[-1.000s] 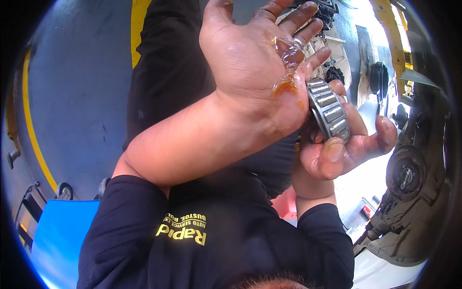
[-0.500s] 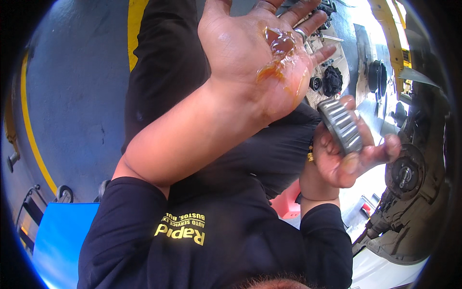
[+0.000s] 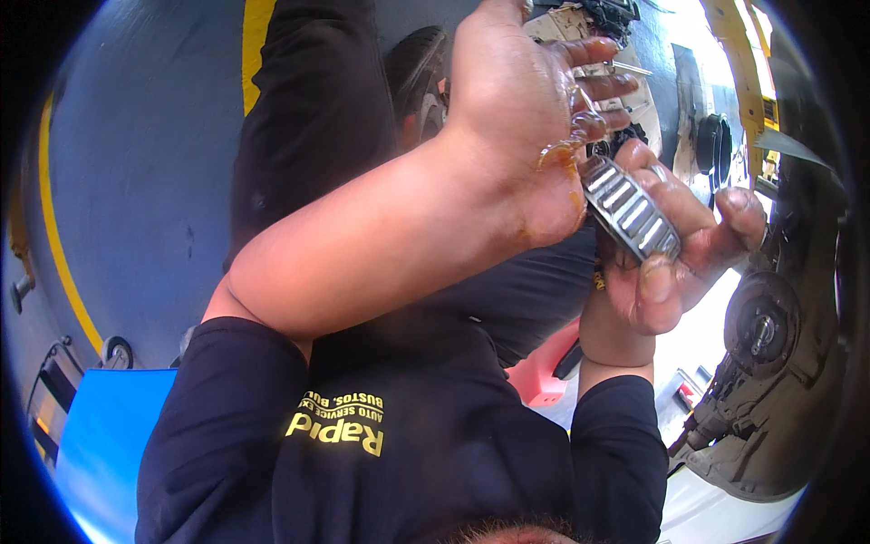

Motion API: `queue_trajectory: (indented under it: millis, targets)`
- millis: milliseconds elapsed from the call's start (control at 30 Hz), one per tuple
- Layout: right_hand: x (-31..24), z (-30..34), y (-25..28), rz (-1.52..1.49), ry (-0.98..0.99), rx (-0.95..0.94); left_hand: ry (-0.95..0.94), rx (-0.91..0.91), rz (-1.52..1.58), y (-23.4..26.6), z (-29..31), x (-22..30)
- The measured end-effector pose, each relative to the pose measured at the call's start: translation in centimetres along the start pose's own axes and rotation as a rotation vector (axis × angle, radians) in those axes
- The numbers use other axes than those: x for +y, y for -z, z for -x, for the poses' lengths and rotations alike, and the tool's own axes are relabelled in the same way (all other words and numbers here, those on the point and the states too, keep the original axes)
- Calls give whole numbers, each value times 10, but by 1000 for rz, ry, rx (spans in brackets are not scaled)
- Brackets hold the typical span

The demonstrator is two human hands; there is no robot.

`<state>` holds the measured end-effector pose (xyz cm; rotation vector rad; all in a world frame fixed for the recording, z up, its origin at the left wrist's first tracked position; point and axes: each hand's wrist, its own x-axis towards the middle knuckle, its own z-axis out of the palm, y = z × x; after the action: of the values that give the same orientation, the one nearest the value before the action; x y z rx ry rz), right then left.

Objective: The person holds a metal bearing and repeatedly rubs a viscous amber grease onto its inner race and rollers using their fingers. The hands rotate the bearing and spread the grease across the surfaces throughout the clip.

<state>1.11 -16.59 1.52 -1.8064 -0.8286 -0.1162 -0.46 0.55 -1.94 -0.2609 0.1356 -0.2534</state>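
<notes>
Half a second on, I see the left hand [image 3: 517, 100] rolled over toward the right, fingers loosely spread, grease [image 3: 559, 156] on its palm. The right hand [image 3: 696, 247] pinches the bearing [image 3: 630, 207], now back at that palm's edge — contact I can't confirm — so grease and rollers look within reach again.

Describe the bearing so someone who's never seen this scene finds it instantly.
Start at the dark shirt along the bottom and follow its right sleeve up to the right hand. It grips the roller bearing, beside the left hand with amber grease on its palm. A band of shiny, parallel metal rollers sets the bearing apart from both hands.
</notes>
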Motion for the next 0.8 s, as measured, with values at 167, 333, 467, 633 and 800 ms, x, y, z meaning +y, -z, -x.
queue_trajectory:
  millis: [167, 333, 467, 633, 800]
  targets:
    - [-6, -7, 12, 112, 185, -380, -85, 82, -108, 15, -14, -16]
    - [-5, 3, 4, 287, 652, -493, -163, 71, -24, -23, 8, 14]
    - [21, 4, 4, 334, 915, -379, -182, -383, -79, 7, -8, 28]
    - [14, -8, 15, 465, 1000, -323, -140, -228, -107, 7, -17, 22]
    - [-5, -6, 32, 571, 920, -417, -132, -155, -134, 6, -21, 11]
